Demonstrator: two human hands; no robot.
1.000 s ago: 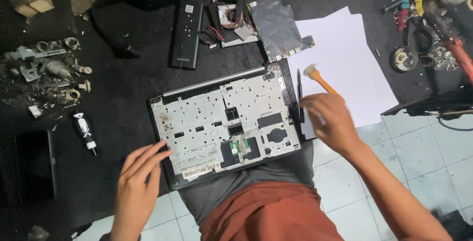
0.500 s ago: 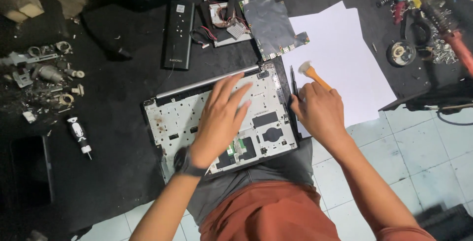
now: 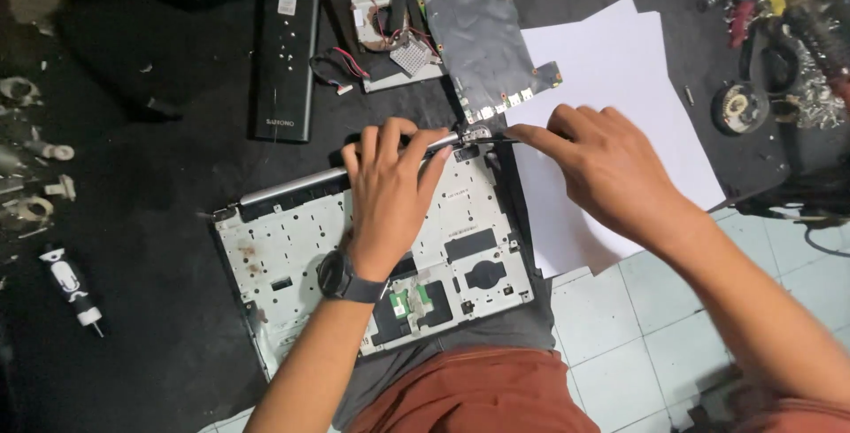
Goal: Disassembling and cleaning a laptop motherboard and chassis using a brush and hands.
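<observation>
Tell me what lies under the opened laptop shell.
The laptop shell rests partly on the person's lap: grey cloth shows below its near edge. Its far side lies over a black mat. What is directly beneath is covered.

The opened laptop base (image 3: 372, 265) is pale grey-white, speckled with small screw holes and rusty brown stains, with black patches and a small green circuit piece (image 3: 400, 302) near its front edge — a silver hinge bar (image 3: 292, 187) runs along its back edge. Behind the base lie a black battery pack (image 3: 285, 65), a dark grey motherboard (image 3: 487, 43) and red-and-black wires (image 3: 345, 61). To the right of the base, white paper sheets (image 3: 620, 88) cover a black mat (image 3: 159, 176) — beyond it, pale tiled floor (image 3: 646, 327). The left hand (image 3: 390, 194) wears a black wristwatch (image 3: 341, 278).
</observation>
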